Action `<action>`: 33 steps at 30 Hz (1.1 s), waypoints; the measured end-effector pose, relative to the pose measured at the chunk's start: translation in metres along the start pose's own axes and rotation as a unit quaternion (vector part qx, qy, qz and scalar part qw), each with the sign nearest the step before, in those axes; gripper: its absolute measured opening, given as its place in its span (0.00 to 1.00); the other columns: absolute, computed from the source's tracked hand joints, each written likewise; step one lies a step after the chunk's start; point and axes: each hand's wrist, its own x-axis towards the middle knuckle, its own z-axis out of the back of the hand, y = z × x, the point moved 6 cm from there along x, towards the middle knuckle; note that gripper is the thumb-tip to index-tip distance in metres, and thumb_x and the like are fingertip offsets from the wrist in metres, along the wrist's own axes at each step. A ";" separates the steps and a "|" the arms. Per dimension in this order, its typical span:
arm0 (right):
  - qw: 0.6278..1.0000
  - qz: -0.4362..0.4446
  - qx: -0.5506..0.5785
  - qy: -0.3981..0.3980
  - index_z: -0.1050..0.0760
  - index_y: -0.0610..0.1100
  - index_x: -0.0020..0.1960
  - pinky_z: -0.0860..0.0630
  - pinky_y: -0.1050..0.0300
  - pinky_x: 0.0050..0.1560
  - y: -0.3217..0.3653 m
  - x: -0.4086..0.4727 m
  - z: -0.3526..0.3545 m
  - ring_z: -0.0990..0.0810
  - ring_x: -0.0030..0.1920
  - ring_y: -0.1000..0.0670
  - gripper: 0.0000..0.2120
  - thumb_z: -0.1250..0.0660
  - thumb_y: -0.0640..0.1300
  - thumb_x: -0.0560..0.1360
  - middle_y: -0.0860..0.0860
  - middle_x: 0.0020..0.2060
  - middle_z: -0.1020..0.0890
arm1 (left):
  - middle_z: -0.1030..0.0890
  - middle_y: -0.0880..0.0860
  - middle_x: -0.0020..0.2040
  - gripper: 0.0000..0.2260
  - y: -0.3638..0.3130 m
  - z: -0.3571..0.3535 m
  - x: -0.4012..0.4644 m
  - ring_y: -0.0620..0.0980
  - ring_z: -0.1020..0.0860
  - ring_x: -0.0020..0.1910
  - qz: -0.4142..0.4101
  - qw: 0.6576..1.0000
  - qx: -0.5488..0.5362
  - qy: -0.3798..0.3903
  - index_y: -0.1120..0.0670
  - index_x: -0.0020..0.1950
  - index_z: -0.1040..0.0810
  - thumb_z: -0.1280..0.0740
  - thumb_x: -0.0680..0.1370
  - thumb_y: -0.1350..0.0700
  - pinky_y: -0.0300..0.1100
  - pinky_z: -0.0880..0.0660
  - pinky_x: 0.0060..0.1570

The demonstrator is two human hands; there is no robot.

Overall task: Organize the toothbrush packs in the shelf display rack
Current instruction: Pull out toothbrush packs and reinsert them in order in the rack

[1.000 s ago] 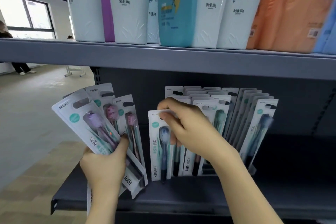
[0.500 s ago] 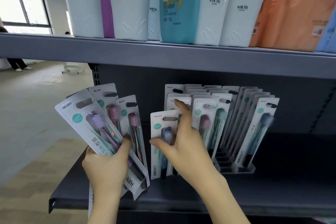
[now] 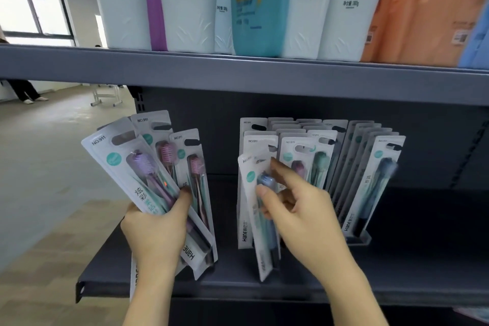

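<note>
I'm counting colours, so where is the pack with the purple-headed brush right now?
In the head view, left of centre: the purple-brush pack fronts the fan of packs gripped by the left hand, left of the display rack.

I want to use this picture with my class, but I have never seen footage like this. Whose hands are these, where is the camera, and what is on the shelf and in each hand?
There is no machine here. A person wears a camera on the head, looking forward and down, so you see their own two bare hands.

The left hand grips a fanned bunch of white card toothbrush packs with purple and pink brushes.

The right hand pinches one tilted pack with a blue brush at the front of the rows.

More such packs stand upright in a clear plastic display rack on the dark grey metal shelf.

On the shelf above stand large soft refill pouches, white, teal and orange.
</note>
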 end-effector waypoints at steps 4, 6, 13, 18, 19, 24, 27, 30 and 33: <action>0.997 -0.034 -0.004 -0.076 0.30 0.56 0.51 0.19 0.53 0.47 -0.008 -0.003 0.042 0.18 0.40 0.57 0.10 0.32 0.50 0.72 0.58 0.45 0.19 | 0.21 0.50 0.33 0.09 0.002 -0.002 -0.002 0.43 0.23 0.30 -0.001 1.000 0.003 -0.001 0.55 0.35 0.24 0.25 0.69 0.58 0.42 0.25 0.38; 0.990 -0.053 -0.024 -0.130 0.28 0.53 0.46 0.19 0.50 0.46 -0.014 -0.003 0.067 0.17 0.38 0.56 0.07 0.31 0.51 0.71 0.55 0.42 0.17 | 0.20 0.51 0.34 0.09 0.004 -0.003 -0.004 0.45 0.23 0.31 0.004 1.000 0.004 -0.004 0.55 0.35 0.23 0.25 0.69 0.58 0.40 0.27 0.37; 0.974 -0.076 -0.062 -0.203 0.25 0.51 0.43 0.25 0.64 0.36 -0.033 0.003 0.120 0.17 0.33 0.60 0.04 0.31 0.49 0.72 0.52 0.40 0.17 | 0.19 0.53 0.36 0.08 0.006 -0.014 -0.011 0.52 0.20 0.35 0.008 1.000 -0.002 -0.013 0.56 0.38 0.22 0.24 0.68 0.57 0.44 0.25 0.40; 0.955 -0.063 -0.090 -0.277 0.26 0.48 0.43 0.25 0.56 0.40 -0.038 0.006 0.132 0.19 0.39 0.49 0.07 0.32 0.51 0.73 0.48 0.37 0.18 | 0.19 0.55 0.37 0.09 0.008 -0.018 -0.012 0.54 0.21 0.35 0.009 1.000 -0.003 -0.023 0.59 0.40 0.22 0.24 0.68 0.57 0.43 0.27 0.39; 0.949 -0.060 -0.090 -0.295 0.26 0.47 0.43 0.28 0.61 0.37 -0.039 0.006 0.133 0.20 0.37 0.50 0.07 0.32 0.50 0.74 0.49 0.34 0.19 | 0.19 0.56 0.38 0.10 0.008 -0.019 -0.011 0.55 0.21 0.36 0.008 1.000 -0.002 -0.025 0.59 0.41 0.21 0.24 0.68 0.56 0.44 0.26 0.39; 0.930 -0.054 -0.100 -0.349 0.25 0.42 0.45 0.38 0.62 0.30 -0.046 0.004 0.125 0.28 0.28 0.54 0.08 0.33 0.47 0.75 0.56 0.26 0.25 | 0.19 0.56 0.38 0.09 0.006 -0.018 -0.009 0.53 0.21 0.35 0.007 1.000 -0.003 -0.020 0.60 0.41 0.21 0.24 0.69 0.57 0.42 0.27 0.40; 0.924 -0.051 -0.100 -0.366 0.25 0.39 0.46 0.35 0.71 0.30 -0.050 0.005 0.118 0.29 0.27 0.58 0.08 0.32 0.45 0.75 0.57 0.26 0.27 | 0.19 0.56 0.37 0.08 0.003 -0.019 -0.007 0.49 0.22 0.33 0.001 1.000 0.004 -0.002 0.60 0.40 0.21 0.25 0.69 0.57 0.40 0.29 0.38; 0.920 -0.049 -0.105 -0.374 0.25 0.38 0.48 0.39 0.64 0.32 -0.051 0.004 0.112 0.30 0.28 0.51 0.09 0.32 0.43 0.75 0.55 0.28 0.27 | 0.19 0.57 0.38 0.08 0.001 -0.019 -0.004 0.50 0.22 0.33 -0.010 1.000 0.022 0.008 0.60 0.40 0.21 0.24 0.69 0.58 0.39 0.31 0.37; 0.911 -0.023 -0.126 -0.391 0.26 0.36 0.46 0.40 0.64 0.30 -0.048 0.007 0.107 0.33 0.25 0.58 0.08 0.33 0.41 0.76 0.54 0.25 0.29 | 0.19 0.58 0.40 0.10 0.002 -0.020 0.000 0.54 0.21 0.37 -0.015 0.999 0.033 0.018 0.61 0.42 0.20 0.24 0.68 0.57 0.41 0.30 0.39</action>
